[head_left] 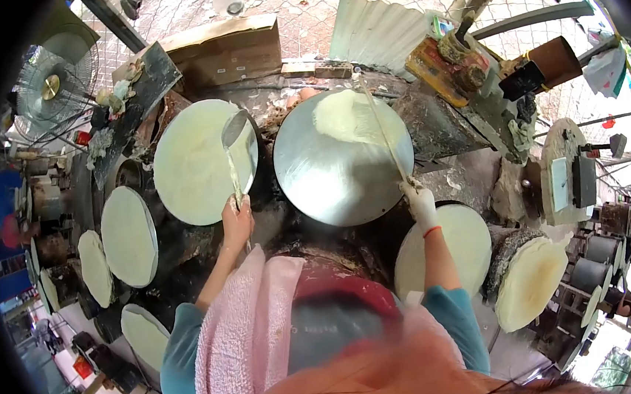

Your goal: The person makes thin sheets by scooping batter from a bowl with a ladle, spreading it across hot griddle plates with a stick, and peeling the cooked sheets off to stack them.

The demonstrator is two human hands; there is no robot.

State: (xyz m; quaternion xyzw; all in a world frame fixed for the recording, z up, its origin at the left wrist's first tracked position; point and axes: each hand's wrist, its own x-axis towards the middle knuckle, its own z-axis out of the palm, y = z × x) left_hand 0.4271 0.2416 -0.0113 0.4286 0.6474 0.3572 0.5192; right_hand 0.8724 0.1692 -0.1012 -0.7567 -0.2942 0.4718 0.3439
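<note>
A ladle (234, 129) is in my left hand (237, 219), its bowl over the right part of a round griddle covered with pale batter (198, 165). My right hand (421, 205), in a whitish glove, is closed on a long thin stick (383, 129). The stick reaches across the right side of a shiny metal griddle (313, 171), its far end by the griddle's back edge. A patch of pale batter (346, 117) lies at the back right of that griddle. Below my right forearm is another batter-covered griddle (457, 249).
More coated griddles stand at left (130, 237) and right (533, 280). A red tub (359, 286) is close before my body. Behind are a cardboard box (234, 51), a corrugated sheet (377, 33) and wire fencing. A fan (51, 87) stands at back left.
</note>
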